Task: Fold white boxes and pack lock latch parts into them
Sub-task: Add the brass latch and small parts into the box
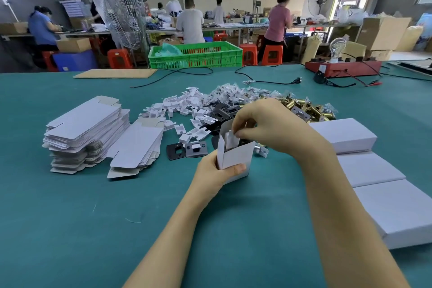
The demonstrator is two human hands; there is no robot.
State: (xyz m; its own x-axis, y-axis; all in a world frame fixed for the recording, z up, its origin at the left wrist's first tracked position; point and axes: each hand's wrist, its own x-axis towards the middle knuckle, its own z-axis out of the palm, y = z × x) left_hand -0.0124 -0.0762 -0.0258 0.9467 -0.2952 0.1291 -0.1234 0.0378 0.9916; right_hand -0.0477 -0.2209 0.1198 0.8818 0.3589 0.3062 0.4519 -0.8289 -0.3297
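— How are the hands placed?

— An open white box (pixel 236 159) is gripped low on its side by the left hand (pixel 216 172), thumb laid across the front panel. The box is held upright just above the green surface (pixel 70 229). A small white insert (pixel 231 139) is pinched at the box's mouth by the curled fingers of the right hand (pixel 264 125), which is arched over it from above.

— And what is found around them?

— Two dark latch plates (pixel 187 150) are laid flat just left of the box. Behind, a heap of white inserts, bagged parts and brass latches (pixel 301 105) is spread. Stacks of flat box blanks (pixel 88 131) are set well apart to the left, and closed white boxes (pixel 369 168) are lined along the right forearm. Bare surface is seen near the front edge, between the forearms and to the left.
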